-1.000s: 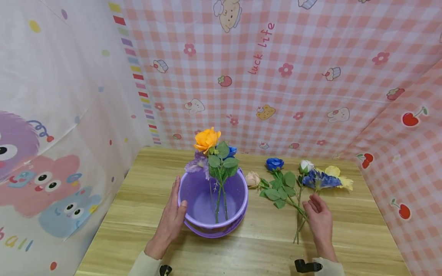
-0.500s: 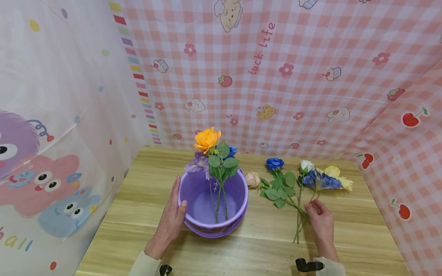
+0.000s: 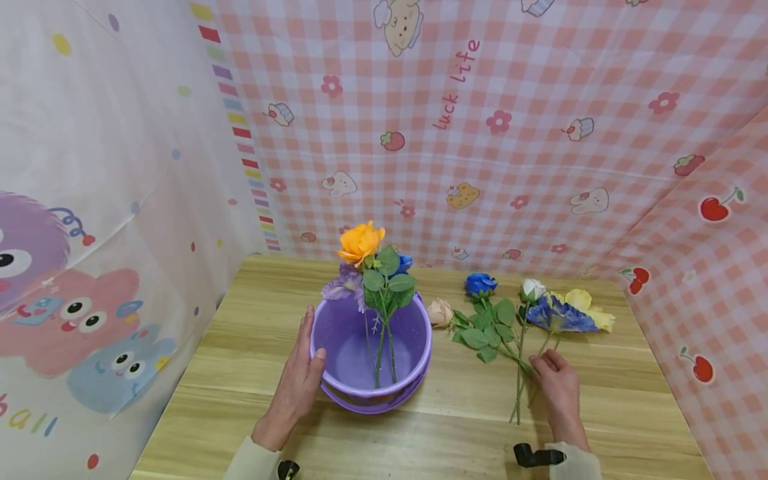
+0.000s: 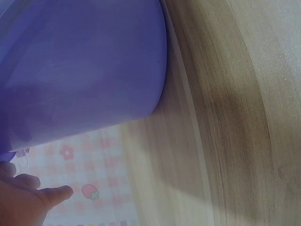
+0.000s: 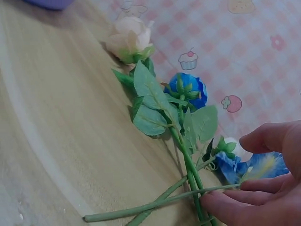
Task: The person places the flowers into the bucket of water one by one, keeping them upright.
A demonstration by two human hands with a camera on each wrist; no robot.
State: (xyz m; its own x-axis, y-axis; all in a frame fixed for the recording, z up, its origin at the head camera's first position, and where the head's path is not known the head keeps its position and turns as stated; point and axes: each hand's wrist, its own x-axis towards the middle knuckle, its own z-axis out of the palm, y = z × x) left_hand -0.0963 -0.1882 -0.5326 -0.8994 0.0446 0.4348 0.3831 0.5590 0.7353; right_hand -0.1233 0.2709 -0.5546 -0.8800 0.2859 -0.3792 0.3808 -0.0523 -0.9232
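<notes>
In the head view a purple bucket [image 3: 372, 340] holds an orange rose [image 3: 361, 243], a purple flower [image 3: 345, 287] and a blue flower [image 3: 402, 265]. My left hand [image 3: 298, 373] rests against the bucket's left side, fingers extended along it and thumb at the rim. To the right lie a blue rose [image 3: 481, 285], a pale pink rose [image 3: 441, 313], a white rose [image 3: 532, 289] and a blue-and-yellow flower [image 3: 561, 315]. My right hand [image 3: 558, 387] touches their crossed stems [image 5: 188, 174]; in the right wrist view thumb and fingers stand apart.
The wooden table [image 3: 468, 433] bears everything. A pink checked cloth [image 3: 498, 167] hangs behind it and on the right, and a white printed cloth [image 3: 120, 167] on the left. The bucket's handle [image 3: 375, 405] hangs low at its front.
My right hand has drawn slightly down, away from the blue-and-yellow flower, along the stems. The blue rose has shifted and turned a little. My left hand and the bucket stay put.
</notes>
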